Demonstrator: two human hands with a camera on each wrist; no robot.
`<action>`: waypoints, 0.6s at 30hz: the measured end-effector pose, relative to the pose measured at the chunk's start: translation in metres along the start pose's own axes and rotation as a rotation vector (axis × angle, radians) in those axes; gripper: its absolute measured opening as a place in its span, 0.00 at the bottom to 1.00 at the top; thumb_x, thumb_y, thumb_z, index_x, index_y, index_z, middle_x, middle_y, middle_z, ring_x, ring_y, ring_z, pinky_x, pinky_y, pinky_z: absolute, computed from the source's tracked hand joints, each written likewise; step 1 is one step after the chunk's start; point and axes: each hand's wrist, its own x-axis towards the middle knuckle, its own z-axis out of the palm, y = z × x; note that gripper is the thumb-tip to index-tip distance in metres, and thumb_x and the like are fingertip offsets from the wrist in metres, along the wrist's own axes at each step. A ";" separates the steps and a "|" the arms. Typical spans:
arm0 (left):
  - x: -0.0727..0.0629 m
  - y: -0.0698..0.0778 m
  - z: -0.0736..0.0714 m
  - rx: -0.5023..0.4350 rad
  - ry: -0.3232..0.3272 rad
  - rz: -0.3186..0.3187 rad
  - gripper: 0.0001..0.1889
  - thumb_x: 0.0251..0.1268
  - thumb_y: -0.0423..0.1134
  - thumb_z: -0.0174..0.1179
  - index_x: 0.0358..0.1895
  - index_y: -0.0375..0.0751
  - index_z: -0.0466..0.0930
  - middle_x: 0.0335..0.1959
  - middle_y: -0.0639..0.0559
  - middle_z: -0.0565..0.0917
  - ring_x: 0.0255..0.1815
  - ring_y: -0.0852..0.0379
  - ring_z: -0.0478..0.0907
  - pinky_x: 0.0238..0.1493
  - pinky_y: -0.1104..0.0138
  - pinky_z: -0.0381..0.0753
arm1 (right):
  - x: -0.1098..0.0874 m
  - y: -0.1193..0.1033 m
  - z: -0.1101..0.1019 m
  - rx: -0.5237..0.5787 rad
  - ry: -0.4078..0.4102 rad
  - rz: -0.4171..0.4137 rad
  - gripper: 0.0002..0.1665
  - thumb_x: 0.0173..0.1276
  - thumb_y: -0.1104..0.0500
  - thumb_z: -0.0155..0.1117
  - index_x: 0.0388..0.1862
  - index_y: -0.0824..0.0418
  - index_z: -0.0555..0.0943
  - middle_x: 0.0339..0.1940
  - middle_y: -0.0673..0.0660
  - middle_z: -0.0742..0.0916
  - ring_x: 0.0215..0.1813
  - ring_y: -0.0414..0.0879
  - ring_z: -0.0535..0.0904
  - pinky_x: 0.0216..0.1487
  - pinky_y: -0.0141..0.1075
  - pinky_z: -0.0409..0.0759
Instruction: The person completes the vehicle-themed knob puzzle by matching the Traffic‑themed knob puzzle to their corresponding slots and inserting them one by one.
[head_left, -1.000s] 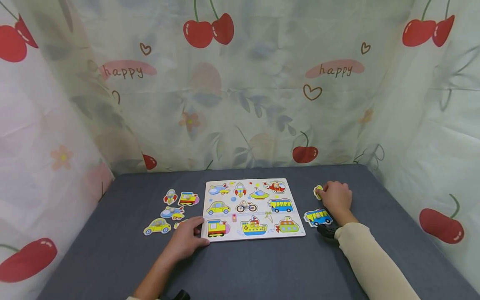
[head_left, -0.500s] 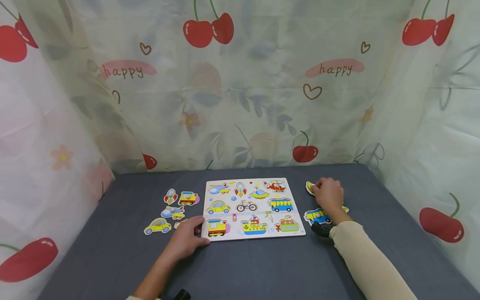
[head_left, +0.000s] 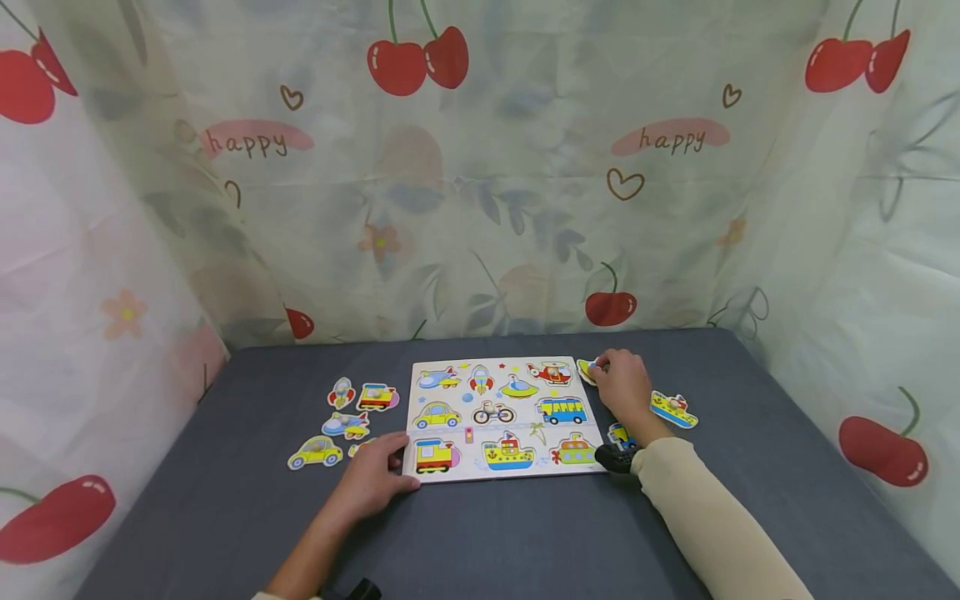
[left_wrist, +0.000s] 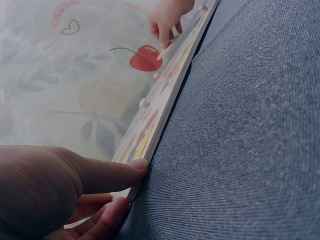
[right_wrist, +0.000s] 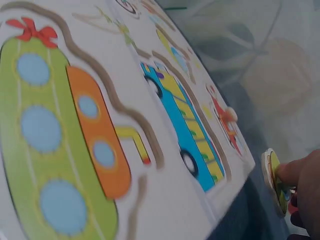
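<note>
Right-hand grip [head_left: 626, 387] is closed in a pinch on a small yellow piece [head_left: 585, 372], just right of the far right corner of the picture board [head_left: 471, 463], whose near left corner the left-hand grip [head_left: 369, 477] is clamped on. Right of the board lie a boat piece [head_left: 673, 409] and a bus piece [head_left: 619, 435], the bus partly covered by the right wrist [head_left: 651, 430]. Left on the dark surface [head_left: 510, 542] are a rocket piece [head_left: 341, 393], train piece [head_left: 377, 397], plane piece [head_left: 345, 426] and car piece [head_left: 315, 452].
</note>
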 end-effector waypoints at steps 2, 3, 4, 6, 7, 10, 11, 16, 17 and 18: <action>0.000 0.000 0.000 0.002 0.003 0.002 0.35 0.46 0.36 0.76 0.62 0.33 0.75 0.60 0.40 0.77 0.42 0.53 0.76 0.45 0.60 0.78 | 0.000 -0.006 0.003 0.014 -0.012 -0.006 0.11 0.68 0.56 0.65 0.41 0.63 0.82 0.41 0.61 0.81 0.45 0.56 0.74 0.45 0.52 0.73; 0.000 0.000 0.000 -0.001 0.005 -0.003 0.35 0.46 0.36 0.76 0.62 0.34 0.76 0.60 0.40 0.77 0.42 0.53 0.76 0.45 0.61 0.78 | 0.000 -0.009 0.004 0.019 -0.018 -0.009 0.11 0.68 0.56 0.64 0.41 0.63 0.82 0.41 0.61 0.81 0.45 0.56 0.74 0.45 0.51 0.73; 0.000 0.000 0.000 0.003 0.005 0.005 0.35 0.46 0.36 0.76 0.62 0.33 0.75 0.60 0.40 0.77 0.42 0.53 0.75 0.45 0.60 0.78 | 0.000 -0.011 0.005 0.024 -0.024 -0.012 0.10 0.68 0.56 0.64 0.42 0.63 0.82 0.42 0.61 0.82 0.45 0.56 0.74 0.45 0.51 0.73; 0.000 0.000 0.001 0.004 0.005 0.006 0.35 0.46 0.36 0.76 0.62 0.33 0.76 0.60 0.40 0.77 0.42 0.53 0.75 0.45 0.60 0.78 | 0.000 -0.017 0.008 0.035 -0.032 -0.021 0.10 0.68 0.57 0.64 0.43 0.63 0.82 0.42 0.60 0.82 0.46 0.55 0.75 0.46 0.51 0.74; 0.000 0.000 0.001 0.003 0.005 0.006 0.35 0.46 0.36 0.76 0.62 0.33 0.76 0.60 0.40 0.77 0.42 0.53 0.75 0.45 0.60 0.78 | -0.001 -0.019 0.009 0.043 -0.038 -0.023 0.10 0.68 0.57 0.64 0.43 0.62 0.82 0.42 0.60 0.82 0.46 0.55 0.75 0.47 0.50 0.74; 0.000 0.000 0.001 0.000 0.005 0.001 0.35 0.47 0.36 0.76 0.62 0.33 0.76 0.60 0.40 0.77 0.42 0.53 0.76 0.45 0.60 0.78 | -0.001 -0.027 0.013 0.070 -0.056 -0.029 0.10 0.69 0.57 0.64 0.44 0.62 0.82 0.42 0.59 0.83 0.46 0.54 0.75 0.49 0.50 0.74; 0.000 -0.001 0.001 -0.005 0.005 -0.007 0.35 0.47 0.36 0.76 0.62 0.34 0.76 0.60 0.41 0.77 0.42 0.53 0.76 0.46 0.60 0.77 | -0.001 -0.029 0.014 0.079 -0.062 -0.032 0.10 0.69 0.57 0.64 0.44 0.62 0.82 0.42 0.59 0.83 0.46 0.54 0.75 0.49 0.49 0.74; 0.000 0.000 0.001 -0.010 0.002 -0.008 0.35 0.47 0.36 0.76 0.62 0.33 0.75 0.60 0.40 0.76 0.43 0.53 0.76 0.45 0.60 0.78 | -0.003 -0.042 0.021 0.098 -0.075 -0.051 0.10 0.68 0.57 0.64 0.44 0.62 0.82 0.41 0.58 0.83 0.45 0.53 0.74 0.49 0.48 0.73; 0.000 0.000 0.001 -0.010 0.001 -0.009 0.35 0.47 0.36 0.76 0.62 0.33 0.75 0.61 0.40 0.76 0.43 0.53 0.76 0.45 0.60 0.78 | -0.003 -0.044 0.022 0.096 -0.073 -0.057 0.10 0.68 0.57 0.64 0.44 0.62 0.83 0.41 0.58 0.83 0.44 0.53 0.74 0.49 0.48 0.74; 0.000 0.000 0.001 -0.009 0.000 -0.007 0.35 0.47 0.36 0.76 0.62 0.33 0.75 0.61 0.40 0.76 0.43 0.53 0.76 0.45 0.60 0.78 | -0.003 -0.046 0.024 0.092 -0.074 -0.064 0.11 0.68 0.57 0.64 0.44 0.61 0.83 0.41 0.58 0.83 0.44 0.52 0.74 0.48 0.47 0.74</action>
